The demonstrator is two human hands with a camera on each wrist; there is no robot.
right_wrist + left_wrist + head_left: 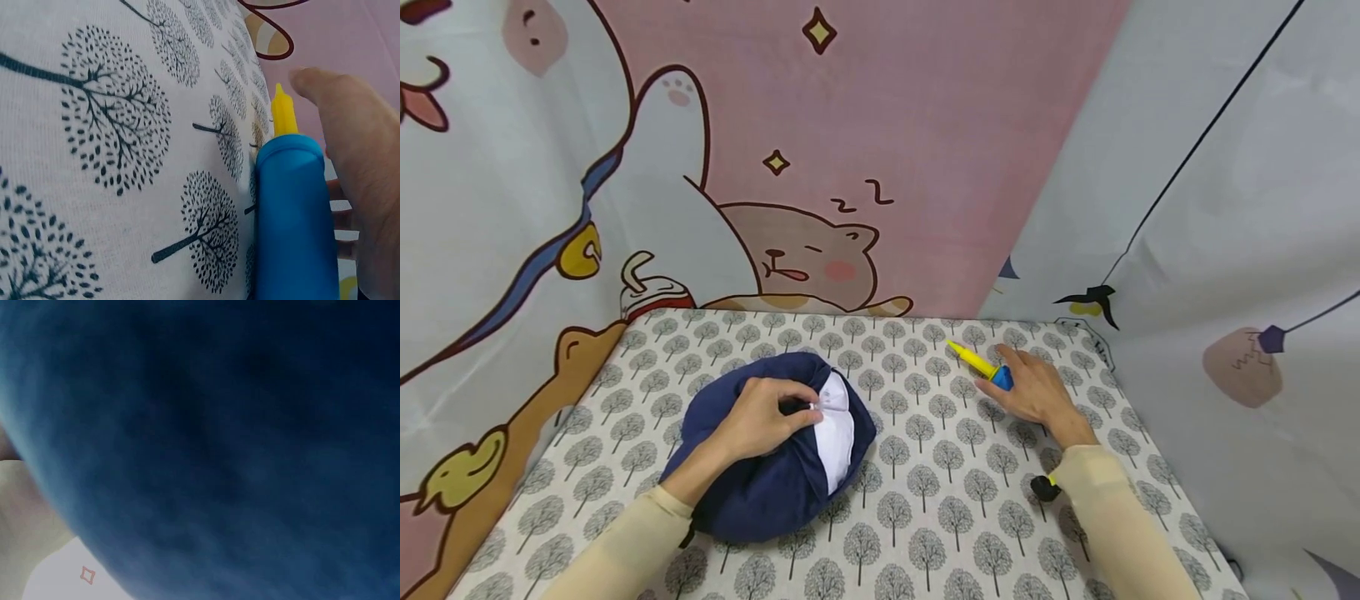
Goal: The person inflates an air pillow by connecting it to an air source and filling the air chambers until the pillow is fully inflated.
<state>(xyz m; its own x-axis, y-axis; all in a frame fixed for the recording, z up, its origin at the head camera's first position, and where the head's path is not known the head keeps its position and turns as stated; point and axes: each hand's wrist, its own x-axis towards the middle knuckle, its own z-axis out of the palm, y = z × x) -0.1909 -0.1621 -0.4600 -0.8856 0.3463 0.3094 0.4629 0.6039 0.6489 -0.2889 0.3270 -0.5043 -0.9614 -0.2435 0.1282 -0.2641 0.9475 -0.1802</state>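
Observation:
A round navy plush pillow [745, 500] lies at the left of the table, its cover parted over a white inner lining [835, 437]. My left hand [767, 417] rests over the pillow, with thumb and index finger pinching the lining at its left edge. Blurred navy fabric [219, 456] fills most of the left wrist view. My right hand [1037, 387] spreads over a hand pump with a yellow nozzle [972, 358] and a blue body [294, 219]. In the right wrist view the thumb stands apart from the pump, and the other fingers are partly hidden behind it.
A tree-patterned cloth [925, 483] covers the table. Curtains with cartoon animals [820, 250] hang along the back and left, and a pale curtain [1225, 250] hangs on the right. A small black object [1045, 488] shows beside my right wrist.

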